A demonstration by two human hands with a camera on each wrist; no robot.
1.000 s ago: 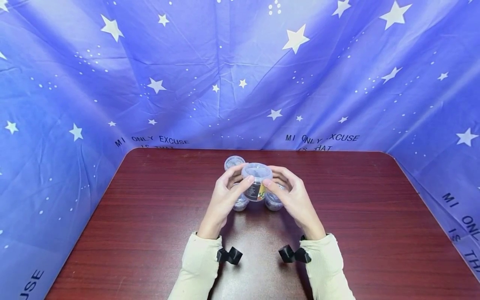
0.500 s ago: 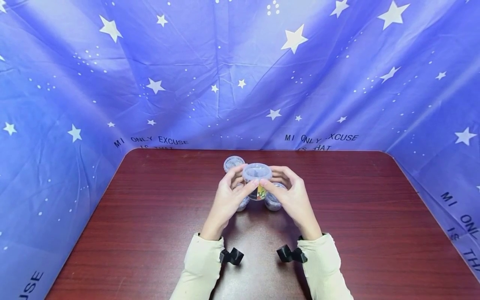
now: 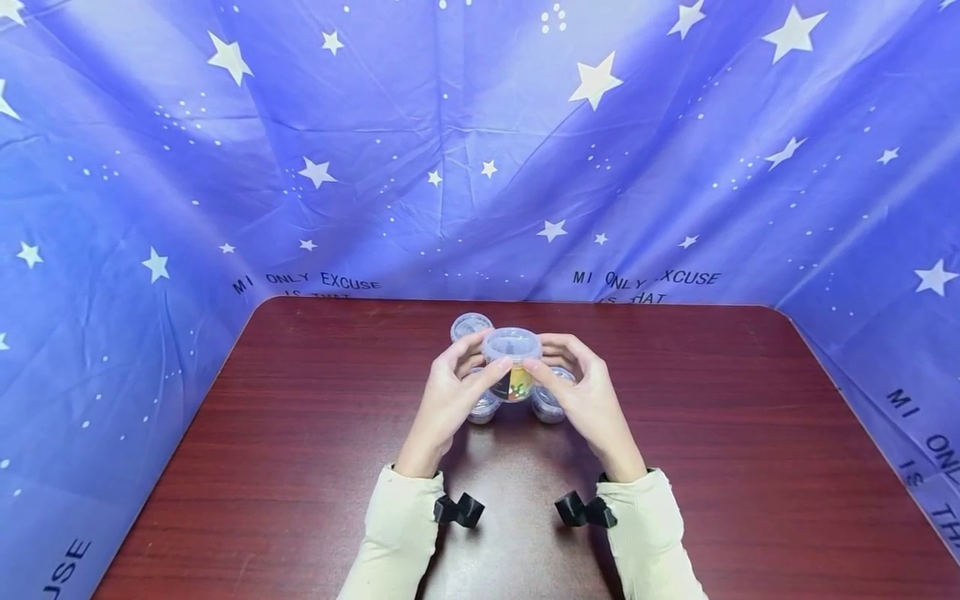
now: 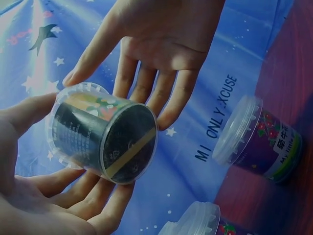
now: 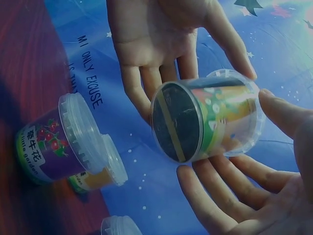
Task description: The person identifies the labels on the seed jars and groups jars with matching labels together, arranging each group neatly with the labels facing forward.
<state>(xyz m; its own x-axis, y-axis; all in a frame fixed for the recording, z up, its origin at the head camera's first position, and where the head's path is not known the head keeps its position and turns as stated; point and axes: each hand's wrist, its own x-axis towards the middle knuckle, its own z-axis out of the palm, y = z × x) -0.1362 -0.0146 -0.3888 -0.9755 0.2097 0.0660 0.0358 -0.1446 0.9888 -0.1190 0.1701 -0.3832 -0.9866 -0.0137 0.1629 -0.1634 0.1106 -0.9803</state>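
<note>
A clear plastic tub [image 3: 514,385] with a rimmed lid and a black, yellow and green label is held upright above the table. My left hand [image 3: 442,396] grips its left side and my right hand [image 3: 594,398] its right, thumbs at the near side beneath the lid rim. In the left wrist view, the tub's dark base [image 4: 131,142] shows a tan strip across it. Fingers of both hands curve round the tub [image 5: 222,117] in the right wrist view. Whatever is inside cannot be made out.
Three similar tubs stand on the dark red table [image 3: 300,433]: one behind left [image 3: 470,325], one near left [image 3: 483,408], one near right [image 3: 550,404]. A purple-labelled tub [image 5: 46,142] and an orange one [image 5: 93,178] show lids on. Starry blue cloth [image 3: 390,125] surrounds the table.
The held tub has been turned between the hands: less of the black label part and more of the yellow picture faces me. The thumbs have shifted slightly; the standing tubs stay put.
</note>
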